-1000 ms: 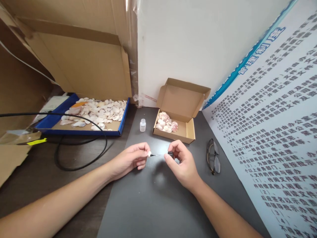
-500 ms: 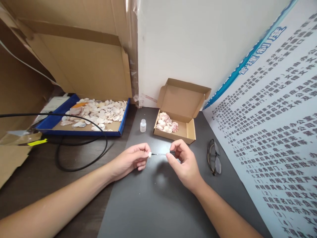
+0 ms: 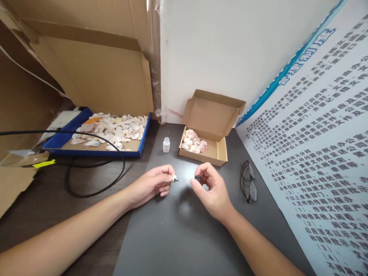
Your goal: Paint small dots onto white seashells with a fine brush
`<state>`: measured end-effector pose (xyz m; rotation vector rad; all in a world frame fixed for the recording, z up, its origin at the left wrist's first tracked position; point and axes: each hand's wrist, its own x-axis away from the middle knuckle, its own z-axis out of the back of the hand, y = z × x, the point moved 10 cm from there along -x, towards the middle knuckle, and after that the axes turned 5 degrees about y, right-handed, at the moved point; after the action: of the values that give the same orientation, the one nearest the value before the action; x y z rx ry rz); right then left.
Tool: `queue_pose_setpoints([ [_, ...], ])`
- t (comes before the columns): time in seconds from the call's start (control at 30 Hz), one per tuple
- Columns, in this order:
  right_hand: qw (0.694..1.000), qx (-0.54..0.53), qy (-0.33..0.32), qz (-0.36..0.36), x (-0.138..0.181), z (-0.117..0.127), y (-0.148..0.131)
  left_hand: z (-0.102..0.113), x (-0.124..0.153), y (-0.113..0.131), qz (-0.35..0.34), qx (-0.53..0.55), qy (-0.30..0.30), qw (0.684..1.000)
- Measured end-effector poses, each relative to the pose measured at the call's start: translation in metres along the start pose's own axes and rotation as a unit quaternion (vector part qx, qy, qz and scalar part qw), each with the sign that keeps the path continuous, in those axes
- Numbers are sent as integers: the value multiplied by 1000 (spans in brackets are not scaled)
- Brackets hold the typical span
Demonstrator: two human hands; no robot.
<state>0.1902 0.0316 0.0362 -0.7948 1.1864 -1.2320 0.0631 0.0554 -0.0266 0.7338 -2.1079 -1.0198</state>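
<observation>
My left hand (image 3: 153,183) pinches a small white shell (image 3: 174,178) between thumb and fingers above a dark grey mat (image 3: 178,230). My right hand (image 3: 211,188) grips the black cap of a thin brush applicator (image 3: 189,179), whose tip touches the shell. A small clear bottle (image 3: 166,145) stands open on the mat just beyond my hands. To its right sits a small open cardboard box (image 3: 218,151) with several pinkish shells (image 3: 193,141) inside.
A blue tray (image 3: 57,138) with many pale shells lies at the back left under large cardboard sheets. A black cable (image 3: 115,147) loops across the table left of the mat. Folded glasses (image 3: 247,186) rest at right, beside a printed poster (image 3: 322,153) leaning there.
My right hand drew slightly away to the right half a second ago and has come back toward the shell. My left hand has hardly moved.
</observation>
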Motion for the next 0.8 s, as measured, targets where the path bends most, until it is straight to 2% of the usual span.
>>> queue_pose_setpoints([
  [0.13, 999, 36, -14, -15, 1, -4, 5, 1, 0, 0, -2, -4, 3, 1000],
  [0.33, 1000, -25, 2, -8, -1, -1, 4, -1, 0, 1, -3, 0, -2, 1000],
  [0.47, 1000, 3, 3, -18, -2, 0, 6, 0, 1, 1, -2, 1, -1, 1000],
  [0.8, 1000, -11, -2, -9, 0, 0, 2, 1, 1, 0, -6, 4, 0, 1000],
])
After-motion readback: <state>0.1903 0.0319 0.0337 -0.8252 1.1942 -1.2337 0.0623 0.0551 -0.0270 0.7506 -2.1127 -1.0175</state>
